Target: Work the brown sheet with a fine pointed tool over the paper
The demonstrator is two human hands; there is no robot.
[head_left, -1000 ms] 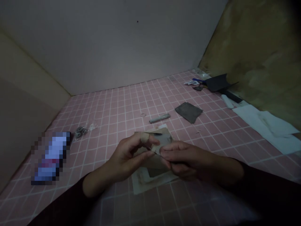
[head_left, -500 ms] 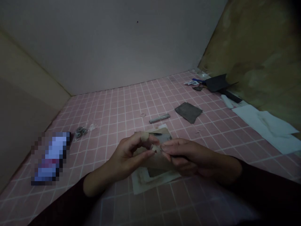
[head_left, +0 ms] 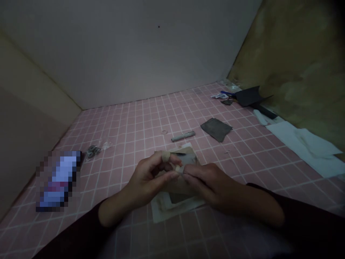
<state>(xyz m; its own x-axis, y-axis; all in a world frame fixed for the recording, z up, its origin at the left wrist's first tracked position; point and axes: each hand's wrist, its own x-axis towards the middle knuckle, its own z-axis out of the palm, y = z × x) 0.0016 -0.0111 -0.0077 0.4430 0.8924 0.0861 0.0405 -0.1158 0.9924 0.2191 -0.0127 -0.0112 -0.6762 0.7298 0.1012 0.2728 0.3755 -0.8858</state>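
My left hand [head_left: 151, 172] is closed in a pinch on a small pale ring-like piece [head_left: 178, 168], held between thumb and fingertips. A beige strip of tape [head_left: 165, 156] wraps its index finger. My right hand [head_left: 212, 183] meets it from the right, fingers pressed together against the piece; whatever they grip is hidden. Both hands hover over a stack of white paper [head_left: 159, 212] and brownish sheets [head_left: 172, 187]. A thin dark pointed item [head_left: 181, 154] shows just behind my left fingers.
Beyond my hands lie a grey rolled tube [head_left: 183, 136], a pale ring [head_left: 164, 132] and dark grey sheets [head_left: 216, 129]. To the left are a blurred-out phone [head_left: 60, 180] and a bag of rings [head_left: 93, 151]. A black dustpan [head_left: 249, 96] and white papers [head_left: 302, 144] lie along the right wall.
My right hand has turned over, its back now facing up and its fingers closer around the small piece. My left hand has hardly moved.
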